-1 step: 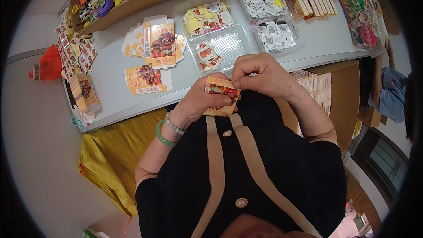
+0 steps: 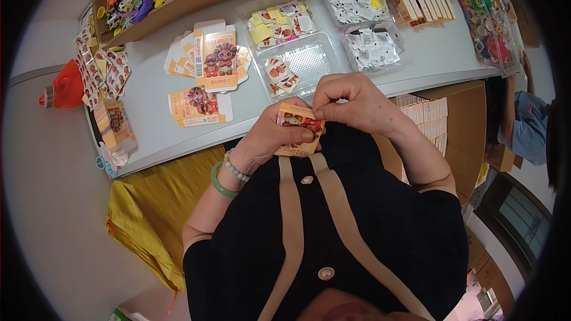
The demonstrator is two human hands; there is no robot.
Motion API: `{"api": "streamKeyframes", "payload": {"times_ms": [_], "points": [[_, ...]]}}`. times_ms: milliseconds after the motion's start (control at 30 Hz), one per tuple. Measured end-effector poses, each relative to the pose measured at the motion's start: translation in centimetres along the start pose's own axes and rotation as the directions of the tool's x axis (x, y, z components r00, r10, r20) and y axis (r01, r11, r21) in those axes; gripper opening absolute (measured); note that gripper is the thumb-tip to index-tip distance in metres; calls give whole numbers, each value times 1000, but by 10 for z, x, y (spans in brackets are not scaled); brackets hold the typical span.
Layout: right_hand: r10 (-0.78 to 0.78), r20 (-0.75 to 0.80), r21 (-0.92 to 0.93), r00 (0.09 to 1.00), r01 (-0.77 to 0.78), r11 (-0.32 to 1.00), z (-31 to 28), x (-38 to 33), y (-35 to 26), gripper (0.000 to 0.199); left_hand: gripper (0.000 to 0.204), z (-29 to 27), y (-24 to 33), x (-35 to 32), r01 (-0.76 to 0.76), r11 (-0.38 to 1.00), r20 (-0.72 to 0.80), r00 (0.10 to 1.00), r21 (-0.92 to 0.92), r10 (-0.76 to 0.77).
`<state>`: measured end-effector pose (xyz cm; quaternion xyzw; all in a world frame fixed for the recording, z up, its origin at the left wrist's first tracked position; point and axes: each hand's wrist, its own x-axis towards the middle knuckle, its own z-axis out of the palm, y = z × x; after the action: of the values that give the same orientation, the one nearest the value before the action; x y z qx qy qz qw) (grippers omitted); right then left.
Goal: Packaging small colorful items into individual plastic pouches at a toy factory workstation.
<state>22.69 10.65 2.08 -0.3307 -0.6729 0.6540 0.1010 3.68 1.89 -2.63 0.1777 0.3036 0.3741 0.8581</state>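
Observation:
My left hand [image 2: 266, 132] is closed around a small orange-yellow cardboard box [image 2: 299, 120] with cartoon figures on it, the thumb lying across its front. I hold the box in front of my chest, just off the table's near edge. At the box's upper right corner, my right hand [image 2: 352, 102] is closed, thumb and fingers pinching at the top end. Anything else between those fingertips is hidden. Just beyond my hands is a clear plastic tray [image 2: 324, 44] with several cut-out character stickers [image 2: 282, 75] at its left side.
Flattened boxes [image 2: 220, 53] lie on the white table [image 2: 156, 92], left of the tray. Clear tubs of white packets [image 2: 372, 47] stand right, near upright finished-looking boxes [image 2: 410, 3]. A carton of colourful trinkets [image 2: 148, 0] fills the far left. Beside me, a carton [image 2: 464, 125] holds stacked boxes.

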Motion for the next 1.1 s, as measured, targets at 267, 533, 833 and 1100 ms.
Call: {"api": "streamKeyframes", "payload": {"times_ms": [267,533,833,1100], "points": [[-194,-148,-81,970,184,980,18,-13,9,3,30,-2,-3,0,5,999,-41,999,35,-3],[-292,-278,-81,915,281,956,34,-35,31,28,32,0,-6,-5,-103,990,-76,993,-101,95],[-301,-249,-111,921,281,953,32,-16,21,20,29,12,-10,-9,-286,950,-181,935,123,304],[-123,-221,372,968,200,907,46,-10,20,45,11,13,-10,-18,-483,729,-359,651,484,669]]}}
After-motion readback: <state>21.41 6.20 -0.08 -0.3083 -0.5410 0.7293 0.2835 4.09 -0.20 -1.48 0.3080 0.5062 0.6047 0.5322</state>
